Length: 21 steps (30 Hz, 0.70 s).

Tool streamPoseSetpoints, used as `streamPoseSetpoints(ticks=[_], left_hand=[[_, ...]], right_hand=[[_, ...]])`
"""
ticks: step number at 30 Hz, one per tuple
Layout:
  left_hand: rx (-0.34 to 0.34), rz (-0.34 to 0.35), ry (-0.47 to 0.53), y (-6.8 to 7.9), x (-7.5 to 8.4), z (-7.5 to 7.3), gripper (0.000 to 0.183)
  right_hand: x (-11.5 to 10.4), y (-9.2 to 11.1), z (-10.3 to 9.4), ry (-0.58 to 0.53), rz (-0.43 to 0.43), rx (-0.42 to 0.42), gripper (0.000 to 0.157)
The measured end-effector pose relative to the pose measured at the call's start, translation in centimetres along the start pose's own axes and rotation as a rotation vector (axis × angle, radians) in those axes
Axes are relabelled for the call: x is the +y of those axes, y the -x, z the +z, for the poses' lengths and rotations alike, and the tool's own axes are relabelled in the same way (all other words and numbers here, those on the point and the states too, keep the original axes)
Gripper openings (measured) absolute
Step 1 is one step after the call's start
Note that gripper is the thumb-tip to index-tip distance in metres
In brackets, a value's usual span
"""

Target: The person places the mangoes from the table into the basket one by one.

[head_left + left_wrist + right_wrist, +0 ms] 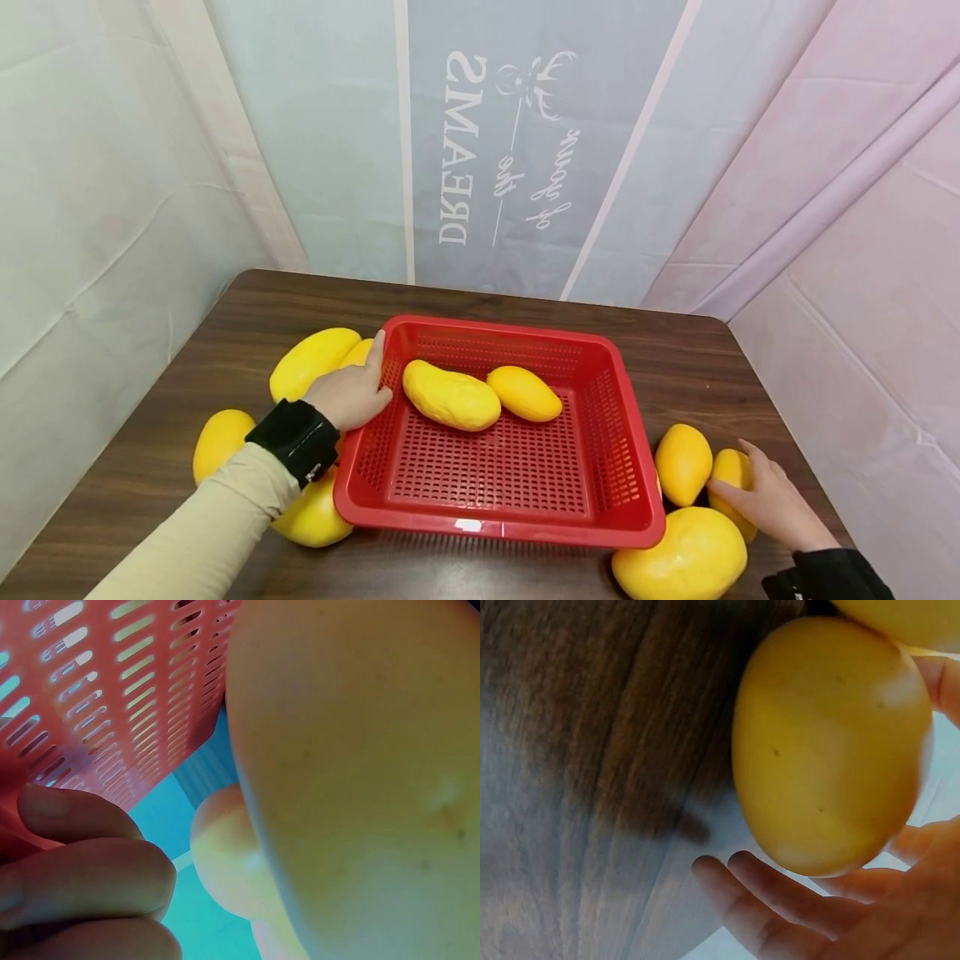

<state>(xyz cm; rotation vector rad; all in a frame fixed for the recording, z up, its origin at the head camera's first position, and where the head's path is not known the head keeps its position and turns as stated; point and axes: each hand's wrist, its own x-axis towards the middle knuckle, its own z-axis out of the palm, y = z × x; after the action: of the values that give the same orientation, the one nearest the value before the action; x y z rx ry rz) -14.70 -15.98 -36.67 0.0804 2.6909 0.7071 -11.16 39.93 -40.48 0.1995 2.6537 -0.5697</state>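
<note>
A red perforated plastic basket (487,535) stands mid-table, with a long lumpy yellow fruit (452,397) and a smaller yellow mango (525,393) inside. My left hand (351,395) grips its left rim, index finger pointing along the edge; in the left wrist view, curled fingers (97,881) lie against its outer wall. To the right of the basket, my right hand (776,504) holds a yellow mango (729,483), thumb on one side and fingers on the other. Seen from the right wrist, two fingertips (712,874) reach past that mango's end.
Beside the right hand lie another mango (683,464) and a large yellow fruit (681,557). Left of the basket are several yellow fruits, among them a big one (311,362) and a rounder one (222,443). Fabric curtains (337,150) surround the wooden table (678,367).
</note>
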Motion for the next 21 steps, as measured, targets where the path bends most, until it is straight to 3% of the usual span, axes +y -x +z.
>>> streamPoseSetpoints(ticks=[12,21], left_hand=[[-0.001,-0.003,-0.001,0.0,0.1,0.0,0.093],[0.0,-0.004,0.0,-0.3,-0.1,0.1,0.093]], right_hand=[[0.2,-0.6,0.7,0.004,0.0,0.001,0.125],[-0.2,-1.3,0.7,0.011,-0.045,0.029,0.12]])
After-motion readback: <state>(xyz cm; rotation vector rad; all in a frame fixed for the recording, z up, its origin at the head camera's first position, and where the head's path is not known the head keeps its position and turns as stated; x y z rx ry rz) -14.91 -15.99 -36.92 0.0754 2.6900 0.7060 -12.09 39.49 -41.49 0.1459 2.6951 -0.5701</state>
